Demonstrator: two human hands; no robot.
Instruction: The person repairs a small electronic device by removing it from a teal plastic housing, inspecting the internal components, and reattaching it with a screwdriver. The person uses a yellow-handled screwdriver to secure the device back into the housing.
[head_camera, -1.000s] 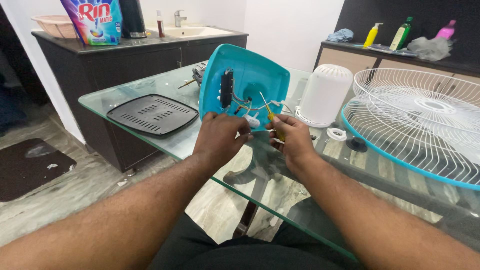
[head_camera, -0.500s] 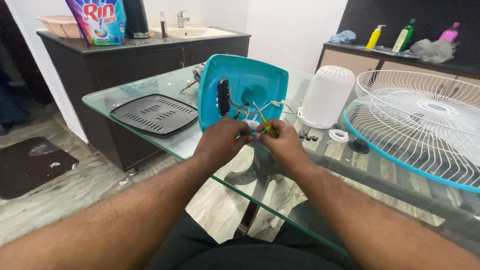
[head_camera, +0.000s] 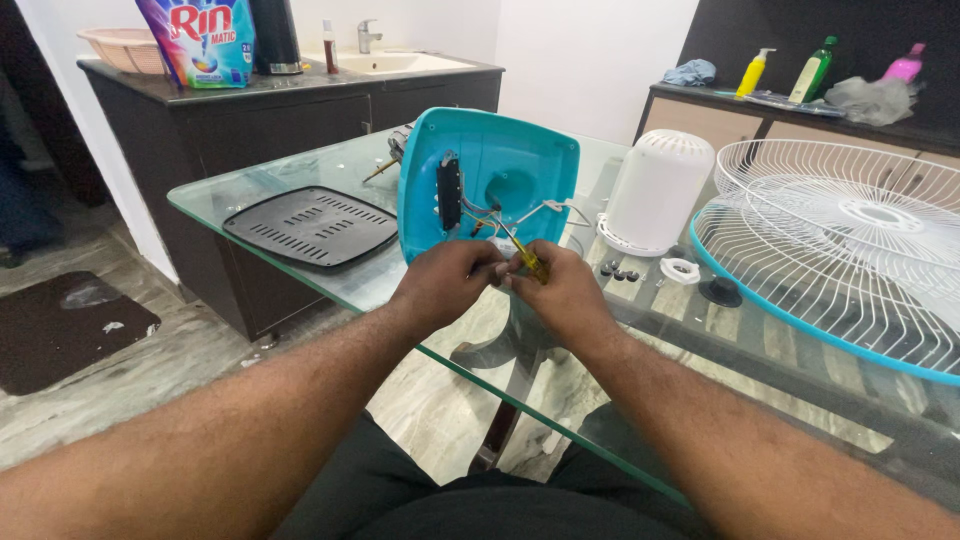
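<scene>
A glass surface (head_camera: 300, 180) carries a fan in pieces: grille (head_camera: 850, 250), white cover (head_camera: 655, 190) and black plate (head_camera: 310, 225) lie off. The teal housing (head_camera: 500, 170) stands open, wires (head_camera: 480, 215) exposed; left hand (head_camera: 445, 285) pinches them, right hand (head_camera: 560, 290) grips a screwdriver (head_camera: 522, 252). Wiring work looks unfinished.

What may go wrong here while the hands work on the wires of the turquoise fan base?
1. The turquoise base stands on edge on the glass table; a pull on the wires might tip it.
2. The small black screws lie loose by the right hand and could scatter.
</scene>
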